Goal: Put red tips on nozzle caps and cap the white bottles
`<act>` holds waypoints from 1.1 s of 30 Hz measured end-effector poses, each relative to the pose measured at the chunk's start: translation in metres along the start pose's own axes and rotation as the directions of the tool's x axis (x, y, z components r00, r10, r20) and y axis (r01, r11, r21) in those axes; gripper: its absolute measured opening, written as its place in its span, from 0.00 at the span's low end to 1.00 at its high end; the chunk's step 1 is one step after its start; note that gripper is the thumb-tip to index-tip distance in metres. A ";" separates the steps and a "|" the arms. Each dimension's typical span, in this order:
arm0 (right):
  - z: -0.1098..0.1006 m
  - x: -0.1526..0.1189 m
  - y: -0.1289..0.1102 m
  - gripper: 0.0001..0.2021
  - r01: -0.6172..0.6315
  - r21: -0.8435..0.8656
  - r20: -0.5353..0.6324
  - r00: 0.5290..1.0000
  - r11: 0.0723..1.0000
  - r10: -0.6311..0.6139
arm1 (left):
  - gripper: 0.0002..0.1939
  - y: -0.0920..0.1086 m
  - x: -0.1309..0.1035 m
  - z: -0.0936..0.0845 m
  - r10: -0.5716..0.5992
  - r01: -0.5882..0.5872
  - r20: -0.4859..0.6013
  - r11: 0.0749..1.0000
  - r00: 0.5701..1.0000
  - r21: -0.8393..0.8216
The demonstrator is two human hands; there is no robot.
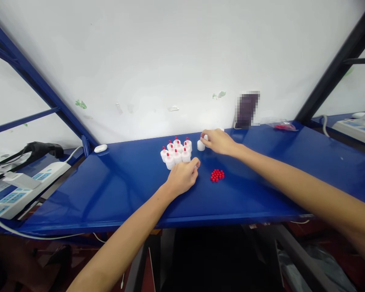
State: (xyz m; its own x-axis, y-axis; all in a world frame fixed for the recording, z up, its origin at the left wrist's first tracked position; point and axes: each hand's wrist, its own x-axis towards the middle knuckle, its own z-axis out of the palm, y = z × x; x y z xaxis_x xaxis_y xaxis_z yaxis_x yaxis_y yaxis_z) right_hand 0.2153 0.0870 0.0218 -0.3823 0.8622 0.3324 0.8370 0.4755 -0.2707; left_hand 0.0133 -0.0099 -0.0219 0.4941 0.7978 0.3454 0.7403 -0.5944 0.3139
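Note:
Several small white squeeze bottles (169, 162) with red tip caps stand upright in a cluster on the blue table. Just in front of them is my left hand (182, 177), its fingers curled closed; whatever it may hold is hidden. My right hand (219, 142) reaches behind to the right, with thumb and fingers pinched at the top of a white bottle (201, 145) that shows no red cap. More white bottles are partly hidden behind this hand. Between my forearms lies a small pile of loose red caps (217, 175).
A white oval object (100, 148) lies at the table's back left. Against the wall stands a blurred-out dark object (246, 110). A clear bag with red contents (284, 126) lies back right. White power strips (33, 188) and cables flank the blue table (118, 198).

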 end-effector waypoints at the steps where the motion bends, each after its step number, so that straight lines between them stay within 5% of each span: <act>1: 0.000 0.002 -0.003 0.13 0.002 -0.003 0.001 1.000 1.000 -0.002 | 0.10 0.001 0.000 0.000 0.009 -0.009 0.011 1.000 1.000 0.006; 9: -0.015 -0.017 -0.013 0.08 0.085 0.279 -0.125 0.991 0.957 -0.052 | 0.16 0.010 0.001 -0.005 -0.115 0.108 0.060 0.988 0.992 0.110; 17: -0.017 -0.051 -0.008 0.12 0.022 0.717 0.148 0.972 0.696 -0.184 | 0.29 0.011 0.000 -0.010 -0.175 0.185 0.064 0.958 0.983 -0.219; 23: -0.015 -0.059 -0.007 0.14 0.058 0.702 0.172 0.953 0.710 -0.248 | 0.23 0.010 0.000 -0.009 -0.028 0.074 0.107 0.886 0.994 -0.458; 33: -0.028 -0.057 0.010 0.14 0.020 0.494 0.492 0.818 0.869 -0.298 | 0.17 0.011 0.000 -0.010 0.075 -0.020 0.101 0.885 0.992 -0.465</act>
State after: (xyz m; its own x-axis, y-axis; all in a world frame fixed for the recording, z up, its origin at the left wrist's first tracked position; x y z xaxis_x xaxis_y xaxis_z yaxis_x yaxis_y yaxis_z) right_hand 0.2560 0.0378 0.0255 -0.7548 0.6495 -0.0922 0.5269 0.5165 -0.6750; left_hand 0.0163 -0.0173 -0.0095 0.5920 0.7568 0.2770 0.4334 -0.5888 0.6823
